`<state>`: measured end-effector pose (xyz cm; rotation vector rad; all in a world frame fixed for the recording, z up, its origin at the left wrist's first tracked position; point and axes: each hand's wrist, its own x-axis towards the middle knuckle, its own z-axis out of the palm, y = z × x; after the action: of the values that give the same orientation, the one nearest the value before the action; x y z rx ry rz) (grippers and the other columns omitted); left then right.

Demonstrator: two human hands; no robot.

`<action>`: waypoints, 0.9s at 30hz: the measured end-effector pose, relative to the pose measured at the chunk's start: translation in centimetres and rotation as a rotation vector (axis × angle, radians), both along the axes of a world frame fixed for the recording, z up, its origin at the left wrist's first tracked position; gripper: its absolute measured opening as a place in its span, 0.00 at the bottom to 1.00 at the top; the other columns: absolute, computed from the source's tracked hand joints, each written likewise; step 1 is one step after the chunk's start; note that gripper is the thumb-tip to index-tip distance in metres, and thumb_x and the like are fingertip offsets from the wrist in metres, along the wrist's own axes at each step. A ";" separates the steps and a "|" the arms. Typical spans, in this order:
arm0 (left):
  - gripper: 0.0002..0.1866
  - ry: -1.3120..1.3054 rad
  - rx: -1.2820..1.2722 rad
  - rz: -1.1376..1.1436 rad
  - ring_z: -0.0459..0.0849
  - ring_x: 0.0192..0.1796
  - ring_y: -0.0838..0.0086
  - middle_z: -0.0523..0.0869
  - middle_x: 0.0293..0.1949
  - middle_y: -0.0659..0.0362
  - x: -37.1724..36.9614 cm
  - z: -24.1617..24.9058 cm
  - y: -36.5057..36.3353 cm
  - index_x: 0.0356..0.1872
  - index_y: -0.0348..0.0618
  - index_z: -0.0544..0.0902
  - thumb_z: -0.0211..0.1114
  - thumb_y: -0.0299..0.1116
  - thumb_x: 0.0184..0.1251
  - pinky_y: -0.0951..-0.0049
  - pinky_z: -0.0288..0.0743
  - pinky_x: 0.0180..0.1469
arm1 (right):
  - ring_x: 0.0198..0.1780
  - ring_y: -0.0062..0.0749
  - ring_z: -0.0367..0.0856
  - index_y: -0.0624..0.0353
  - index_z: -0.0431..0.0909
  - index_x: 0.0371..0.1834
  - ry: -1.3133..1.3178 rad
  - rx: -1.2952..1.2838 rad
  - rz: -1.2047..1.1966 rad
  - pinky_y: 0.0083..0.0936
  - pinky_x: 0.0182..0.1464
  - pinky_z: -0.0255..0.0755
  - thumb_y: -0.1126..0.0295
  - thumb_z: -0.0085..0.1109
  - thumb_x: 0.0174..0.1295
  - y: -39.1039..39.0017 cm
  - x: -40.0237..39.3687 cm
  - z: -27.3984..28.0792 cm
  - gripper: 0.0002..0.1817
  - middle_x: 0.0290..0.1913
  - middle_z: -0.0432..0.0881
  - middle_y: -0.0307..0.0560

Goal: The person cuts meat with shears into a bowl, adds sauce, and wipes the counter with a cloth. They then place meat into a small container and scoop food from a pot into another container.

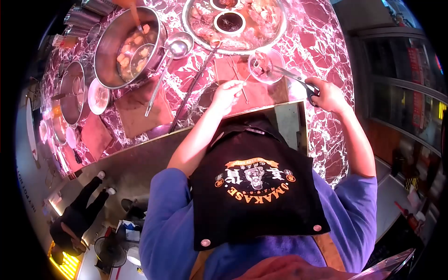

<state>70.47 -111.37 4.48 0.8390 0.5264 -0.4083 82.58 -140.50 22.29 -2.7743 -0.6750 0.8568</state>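
Right hand (329,95): right of centre, upper half; fingers wrap the dark handles of the scissors (298,78).
Scissors: blades point left to the rim of the small bowl (268,79), likely so it catches what comes off them.
Left hand (225,97): upper centre; fingertips pinched on a thin stick (246,81), its kind unclear.
Small bowl: top centre, dark reddish pieces inside, near both hands, probably for easy reach.
Brown mat (270,94): below the bowl, perhaps shielding the marbled table (322,46).
Round tray (186,28): top centre, food around two ringed wells.
Ladle (178,46): beside the deep pot (106,51), upper left; handle slants nearer, presumably for grasping.
Apron (261,210): lower centre, "OMAKASE" in orange, with white characters; banner print too small to read.
Lettering: far left edge, distorted; "POT" seems legible.
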 end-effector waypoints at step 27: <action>0.07 -0.136 0.403 -0.073 0.68 0.25 0.87 0.75 0.25 0.70 -0.4 -1.2 -2.8 0.44 0.37 0.84 0.60 0.27 0.70 0.84 0.62 0.26 | 0.43 0.49 0.85 0.47 0.77 0.57 -0.061 -0.077 -0.065 0.39 0.47 0.77 0.68 0.61 0.48 0.3 -1.3 2.8 0.27 0.36 0.85 0.55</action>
<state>70.09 -114.19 3.26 1.2683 0.4589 -0.3122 81.25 -140.19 25.06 -2.8842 -0.5698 0.8055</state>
